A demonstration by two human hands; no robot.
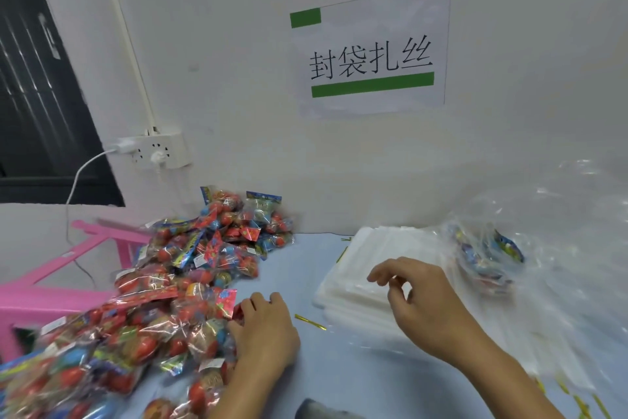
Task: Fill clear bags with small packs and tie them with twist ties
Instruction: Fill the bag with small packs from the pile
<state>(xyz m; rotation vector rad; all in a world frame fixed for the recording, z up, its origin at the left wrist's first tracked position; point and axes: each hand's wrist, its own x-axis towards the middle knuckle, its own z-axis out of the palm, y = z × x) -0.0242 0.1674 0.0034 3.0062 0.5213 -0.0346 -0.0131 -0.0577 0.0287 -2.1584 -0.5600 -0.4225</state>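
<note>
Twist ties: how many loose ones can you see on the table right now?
1 plainly: a gold twist tie lying between the hands. More yellowish strips lie at the lower right, too blurred to count.

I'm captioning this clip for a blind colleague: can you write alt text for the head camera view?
A person's left hand reaches into a heap of colourful small toy packs on a pale blue table, while the right hand hovers, fingers loosely curled, over a stack of flat clear plastic bags. A gold twist tie lies between the hands.
</note>
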